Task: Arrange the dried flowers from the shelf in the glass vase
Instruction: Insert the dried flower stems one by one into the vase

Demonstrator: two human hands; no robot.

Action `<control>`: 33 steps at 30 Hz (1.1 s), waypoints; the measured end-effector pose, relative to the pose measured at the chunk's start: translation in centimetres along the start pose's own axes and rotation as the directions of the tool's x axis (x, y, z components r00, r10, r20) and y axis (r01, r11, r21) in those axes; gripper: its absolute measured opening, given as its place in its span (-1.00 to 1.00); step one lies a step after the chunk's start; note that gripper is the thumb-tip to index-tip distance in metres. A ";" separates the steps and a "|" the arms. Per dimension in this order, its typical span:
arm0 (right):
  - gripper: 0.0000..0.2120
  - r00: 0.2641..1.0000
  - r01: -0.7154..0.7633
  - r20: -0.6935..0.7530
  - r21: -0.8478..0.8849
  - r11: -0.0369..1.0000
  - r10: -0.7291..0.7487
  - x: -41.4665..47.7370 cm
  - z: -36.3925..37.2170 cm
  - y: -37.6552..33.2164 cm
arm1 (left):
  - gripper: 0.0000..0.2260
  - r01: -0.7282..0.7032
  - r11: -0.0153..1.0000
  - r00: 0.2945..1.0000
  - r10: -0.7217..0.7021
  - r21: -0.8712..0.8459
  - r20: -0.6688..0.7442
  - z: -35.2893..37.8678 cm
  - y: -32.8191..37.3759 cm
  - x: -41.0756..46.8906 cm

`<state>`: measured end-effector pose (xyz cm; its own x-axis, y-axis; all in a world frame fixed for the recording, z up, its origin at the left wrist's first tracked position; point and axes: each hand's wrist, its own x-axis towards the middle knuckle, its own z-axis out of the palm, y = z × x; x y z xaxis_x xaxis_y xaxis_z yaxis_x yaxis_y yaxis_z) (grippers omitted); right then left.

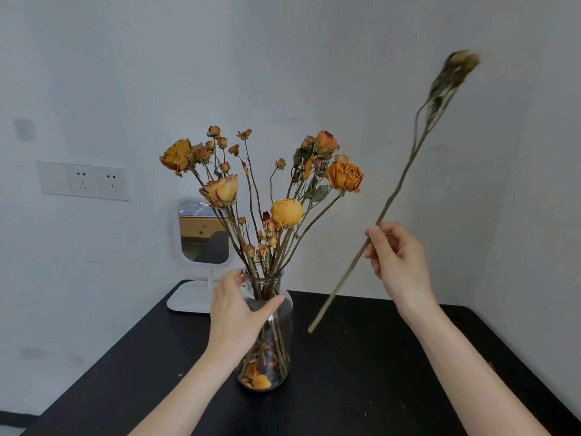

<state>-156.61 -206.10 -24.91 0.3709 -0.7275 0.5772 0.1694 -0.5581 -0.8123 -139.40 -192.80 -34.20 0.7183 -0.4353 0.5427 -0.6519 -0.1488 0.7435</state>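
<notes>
Landmark: glass vase (279, 341), upright on the black table (377, 372), its mouth already crowded with dried roses (286, 212).
Left hand: the left hand (239, 309) wraps the vase at its shoulder, thumb across the front glass and fingers toward the neck. It grips and steadies the vase.
Right hand: the right hand (399, 262) is to the right of the vase, about level with its mouth, and pinches a long stem (390, 202) between thumb and fingertips.
Hands: apart, each clamped on its own item.
Stem position: to the right of the vase and not touching it.
Stem axis: steeply tilted. The cut end hangs lower left, near the vase body, below the mouth and above the table. The flower head is far upper right and blurred.
Key relation: the vase mouth lies up and left of the cut end. The right hand is the nearer hand for delivery.
Judgement, next move: the cut end likely needs lifting above the rim, swinging left, then lowering among the seated stems.
Risk: the brittle heads and crowded neck may snag or shed.
Vase contents: loose petals (259, 380) lie on the vase floor.
Behind the vase: a white standing mirror (201, 231).
Left of the vase: a wall socket plate (83, 180).
</notes>
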 end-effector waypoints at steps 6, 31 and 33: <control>-0.85 0.992 0.112 -0.057 0.044 0.993 -0.110 1.2 1.0 -2.5 | -0.48 0.100 0.980 0.978 -0.066 -0.171 0.198 1.1 -0.2 1.9; -0.84 0.938 0.180 0.316 -0.104 0.978 -0.139 1.9 5.2 -2.2 | -0.55 0.156 0.952 0.958 -0.081 -0.263 0.276 0.5 -1.0 1.6; -0.83 0.932 0.211 0.328 -0.139 0.968 -0.156 2.3 5.3 -2.5 | -0.53 0.158 0.950 0.958 -0.082 -0.268 0.276 0.5 -1.0 1.6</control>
<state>-151.34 -204.24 -22.05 0.6186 -0.4600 0.6370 0.1149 -0.7491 -0.6524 -137.72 -193.81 -34.32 0.6744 -0.6495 0.3512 -0.4406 0.0277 0.8973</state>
